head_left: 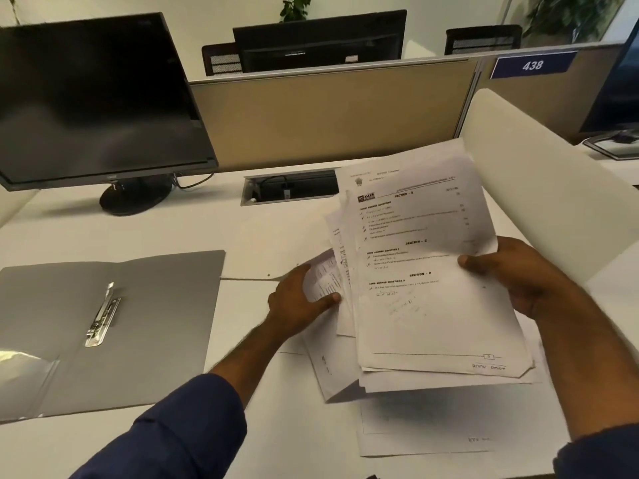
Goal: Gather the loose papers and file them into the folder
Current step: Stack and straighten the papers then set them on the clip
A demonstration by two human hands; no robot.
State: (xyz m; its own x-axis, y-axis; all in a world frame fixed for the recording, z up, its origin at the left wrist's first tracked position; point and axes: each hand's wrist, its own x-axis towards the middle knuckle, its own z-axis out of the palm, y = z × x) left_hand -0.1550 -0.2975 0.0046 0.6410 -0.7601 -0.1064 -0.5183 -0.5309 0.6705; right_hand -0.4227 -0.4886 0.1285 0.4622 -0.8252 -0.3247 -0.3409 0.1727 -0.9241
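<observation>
The gathering step is in hand, by my reading: both hands hold an untidy stack of papers [425,271] up off the desk [173,229], to the right of the folder [114,326]; the left hand [301,302] grips the stack's left edge, thumb curled over a bent sheet, and the right hand [518,278] pinches the right edge, thumb on top and fingers hidden behind. The sheets are fanned and askew, their edges not yet squared; one more sheet [415,430] lies flat on the desk right of the folder, beneath the held stack, so the gathering looks unfinished.

The folder lies open and grey, well apart from the stack, its metal fastener [102,316] bare with no paper on it; the next move seems to call for picking up the last sheet, tapping the stack square, then carrying it leftward onto the fastener; whether the sheets are punched I cannot tell.

Readable writing: the top sheet shows "ALLEN" in a logo, with headings "SECTION - B", "SECTION - C" and "SECTION - D"; "BOOK - POST" shows partly on a sheet below; beyond the folder and far right, a blue sign [532,65] on the partition reads "438"; the dark monitor [96,98] behind the folder bears a brand too small to read.
</observation>
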